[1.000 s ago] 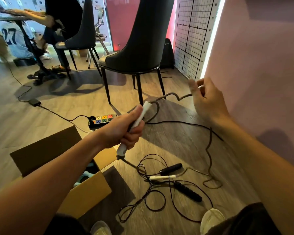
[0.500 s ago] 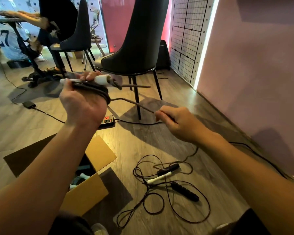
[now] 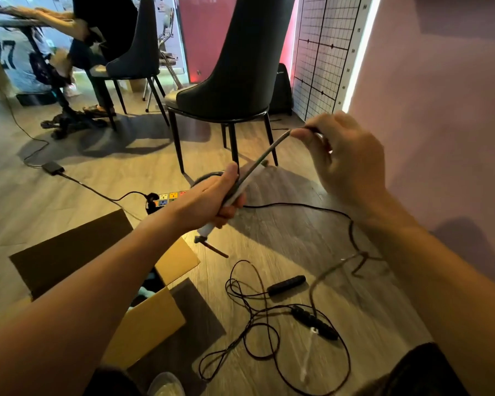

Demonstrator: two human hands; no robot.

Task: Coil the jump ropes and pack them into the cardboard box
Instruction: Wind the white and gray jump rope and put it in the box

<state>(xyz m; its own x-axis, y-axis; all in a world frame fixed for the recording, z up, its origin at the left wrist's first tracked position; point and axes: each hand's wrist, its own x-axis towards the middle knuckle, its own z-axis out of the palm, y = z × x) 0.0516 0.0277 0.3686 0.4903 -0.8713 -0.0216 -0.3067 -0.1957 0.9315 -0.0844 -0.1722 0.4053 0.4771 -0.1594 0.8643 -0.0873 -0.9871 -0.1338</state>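
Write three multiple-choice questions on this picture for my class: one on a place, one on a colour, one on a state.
1. Where is the cardboard box?
A. On a shelf
B. On the floor, at the person's left
C. On someone's lap

2. What colour is the loose handle lying on the floor?
A. Red
B. Yellow
C. Black

3. What is the left hand doing?
A. Gripping the white handle
B. Lying flat on the floor
C. Reaching into the box

Answers:
1 B: the box stands open on the boards at lower left.
2 C: it is dark along its whole length.
3 A: the fingers curl round the white handle, while the right hand pinches the rope.
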